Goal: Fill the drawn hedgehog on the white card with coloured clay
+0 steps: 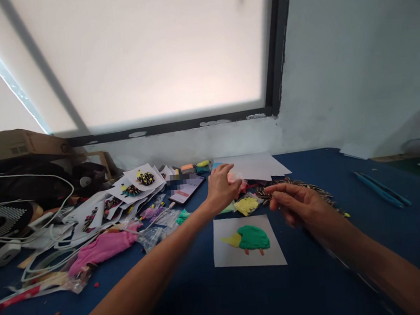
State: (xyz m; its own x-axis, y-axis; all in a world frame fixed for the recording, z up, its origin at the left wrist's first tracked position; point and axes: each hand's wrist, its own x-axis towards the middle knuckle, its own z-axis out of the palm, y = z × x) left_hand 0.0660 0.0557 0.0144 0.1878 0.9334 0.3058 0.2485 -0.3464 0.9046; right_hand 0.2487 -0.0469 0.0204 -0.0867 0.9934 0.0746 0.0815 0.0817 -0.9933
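My left hand (pixel 222 188) reaches over the back of the work area, fingers curled around a clear plastic packet (pixel 235 177) with something pinkish in it. My right hand (pixel 303 202) hovers by a pile of striped seeds (pixel 316 188), thumb and fingertips drawn together; whatever is between them, if anything, is too small to make out. Between my forearms lies a white paper card (pixel 223 258) bearing a flat clay hedgehog (pixel 253 237) with a green body, yellow snout and two brown feet. Yellow clay in a bag (pixel 247 205) sits just beyond the card.
Left of my arm are finished seed-covered cards (pixel 139 182), a phone (pixel 187 189), a pink clay bag (pixel 104 246) and tangled white cables (pixel 32 259). White sheets (pixel 250 166) lie at the back. Blue tweezers (pixel 382 190) rest at the right on the blue table (pixel 192 299).
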